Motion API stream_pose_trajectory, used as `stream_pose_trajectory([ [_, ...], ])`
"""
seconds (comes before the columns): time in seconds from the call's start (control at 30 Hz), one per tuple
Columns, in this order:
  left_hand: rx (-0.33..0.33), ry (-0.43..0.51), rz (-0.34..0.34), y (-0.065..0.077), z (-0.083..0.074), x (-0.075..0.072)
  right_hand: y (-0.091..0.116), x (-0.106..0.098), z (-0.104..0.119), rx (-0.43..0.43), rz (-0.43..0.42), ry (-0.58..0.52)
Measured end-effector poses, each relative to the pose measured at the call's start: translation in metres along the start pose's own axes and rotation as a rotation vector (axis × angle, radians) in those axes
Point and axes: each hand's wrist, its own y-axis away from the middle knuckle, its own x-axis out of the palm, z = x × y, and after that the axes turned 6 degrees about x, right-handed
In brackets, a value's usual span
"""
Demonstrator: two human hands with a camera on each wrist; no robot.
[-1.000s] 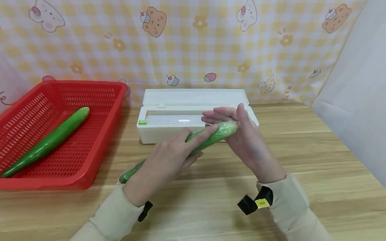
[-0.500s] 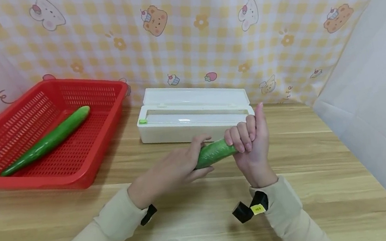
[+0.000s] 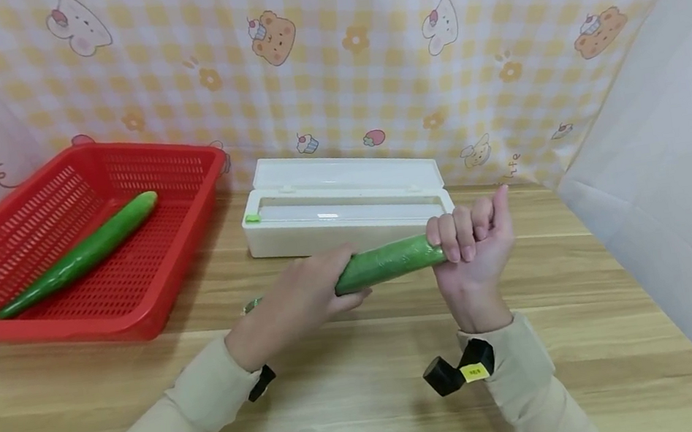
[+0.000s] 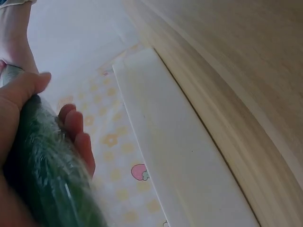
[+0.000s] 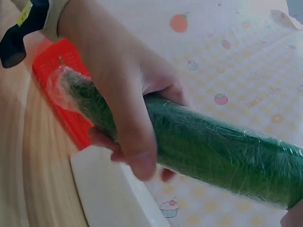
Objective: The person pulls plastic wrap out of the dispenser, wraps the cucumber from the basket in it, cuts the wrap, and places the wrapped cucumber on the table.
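A cucumber [image 3: 392,261] wrapped in clear plastic film is held above the table, tilted a little up to the right. My left hand [image 3: 299,289] grips it nearer its left end. The fingers of my right hand [image 3: 474,257] curl round the other end, hiding that tip, while its thumb points up. In the left wrist view wrinkled film shows on the cucumber [image 4: 52,175]. The right wrist view shows my left hand [image 5: 128,104] round it and loose film bunched at the narrow end [image 5: 66,87].
Behind the hands stands a white cling film box [image 3: 348,234] with its lid up. A red plastic basket [image 3: 147,310] at the left holds another cucumber [image 3: 86,256]. A checked curtain [image 3: 325,64] hangs behind the wooden table [image 3: 359,406].
My right hand has gone from straight fingers at the cucumber's tip to curled round that end. The cucumber has shifted to the right, and the left hand holds it with thumb and fingers.
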Motion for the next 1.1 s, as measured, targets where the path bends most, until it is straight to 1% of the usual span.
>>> stream_pose_trajectory([
  [0.07, -0.015, -0.008, -0.018, 0.0, 0.001, 0.0, 0.0, 0.002, 0.002, -0.019, -0.04, 0.038],
  [0.2, -0.011, -0.068, -0.045, 0.0, 0.004, 0.0, -0.002, 0.004, 0.0, -0.045, -0.095, 0.189],
  [0.3, 0.005, -0.116, -0.067, 0.0, 0.005, -0.001, -0.004, 0.004, -0.002, -0.007, -0.119, 0.32],
  [0.4, 0.02, -0.145, -0.083, 0.0, 0.005, -0.002, -0.004, 0.002, -0.005, 0.067, -0.125, 0.393],
  [0.43, 0.022, -0.155, -0.084, 0.0, 0.004, -0.003, -0.005, 0.001, -0.007, 0.08, -0.128, 0.433],
  [0.5, 0.02, -0.168, -0.08, 0.0, 0.004, -0.003, -0.004, 0.001, -0.009, 0.094, -0.147, 0.462],
  [0.57, 0.008, -0.167, -0.062, 0.0, 0.004, -0.004, -0.004, 0.0, -0.011, 0.094, -0.163, 0.491],
  [0.63, -0.008, -0.14, -0.035, 0.0, 0.004, -0.004, -0.003, 0.0, -0.012, 0.08, -0.166, 0.522],
  [0.7, -0.027, -0.09, -0.002, 0.0, 0.005, -0.005, -0.002, 0.001, -0.011, 0.062, -0.122, 0.556],
  [0.77, -0.048, -0.017, 0.029, 0.0, 0.005, -0.008, -0.002, 0.002, -0.009, 0.034, -0.039, 0.599],
  [0.87, -0.069, 0.093, 0.064, 0.0, 0.004, -0.012, -0.002, 0.004, -0.004, -0.016, 0.095, 0.736],
  [0.93, -0.082, 0.154, 0.085, 0.0, 0.004, -0.014, -0.003, 0.005, -0.001, -0.056, 0.153, 0.84],
  [1.0, -0.093, 0.196, 0.107, 0.0, 0.005, -0.015, -0.003, 0.006, 0.001, -0.093, 0.177, 0.932],
  [1.03, -0.101, 0.211, 0.118, 0.0, 0.005, -0.015, -0.004, 0.006, 0.001, -0.11, 0.172, 0.956],
  [1.07, -0.109, 0.227, 0.128, 0.0, 0.006, -0.014, -0.004, 0.006, 0.001, -0.124, 0.159, 0.956],
  [1.1, -0.116, 0.233, 0.135, -0.001, 0.006, -0.014, -0.005, 0.005, 0.0, -0.126, 0.139, 0.933],
])
